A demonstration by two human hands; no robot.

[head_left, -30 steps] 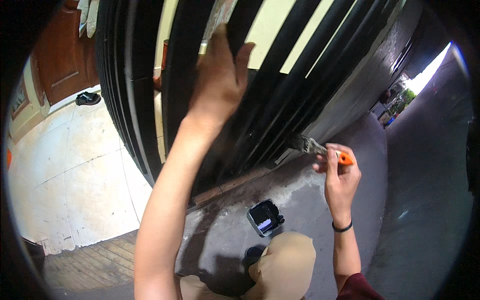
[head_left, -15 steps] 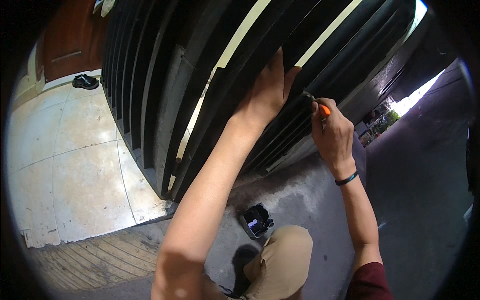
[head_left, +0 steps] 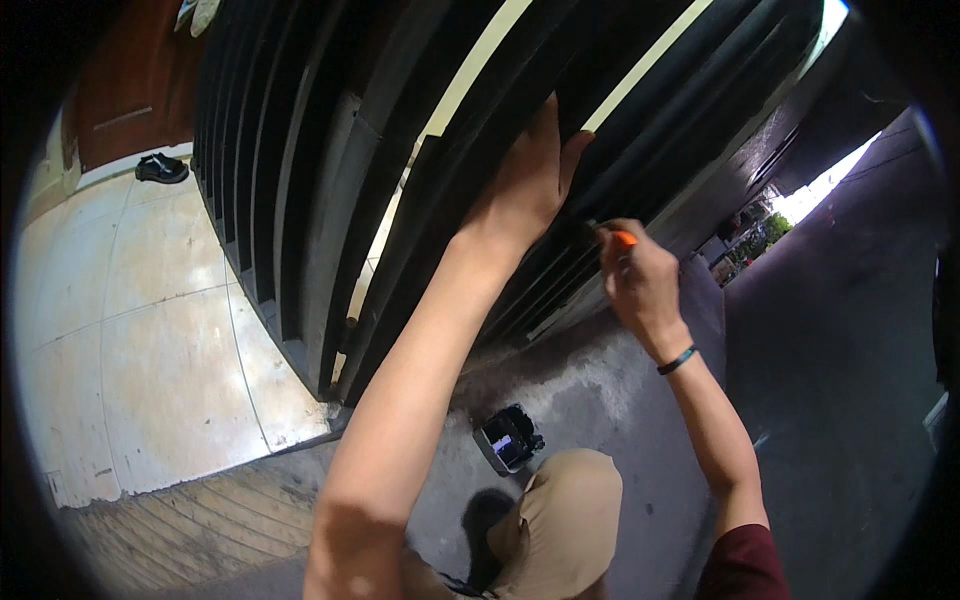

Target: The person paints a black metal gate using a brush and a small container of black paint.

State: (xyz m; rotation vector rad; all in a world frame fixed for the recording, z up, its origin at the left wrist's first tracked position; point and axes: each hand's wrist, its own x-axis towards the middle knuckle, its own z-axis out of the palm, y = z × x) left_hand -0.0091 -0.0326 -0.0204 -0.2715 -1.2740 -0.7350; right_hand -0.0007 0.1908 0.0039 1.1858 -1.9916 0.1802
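Long black slats (head_left: 470, 140), orange-handled brush (head_left: 625, 239)

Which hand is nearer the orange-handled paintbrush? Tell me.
Right: the right hand grips the orange-handled paintbrush; the left hand is apart to its left, at the black bars.

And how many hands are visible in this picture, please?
2: the left hand against the black bars, and the right hand holding an orange-handled brush.

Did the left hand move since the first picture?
Yes, rightward: the left hand was up-left of the small tub; now, in the picture, it is nearly straight above.
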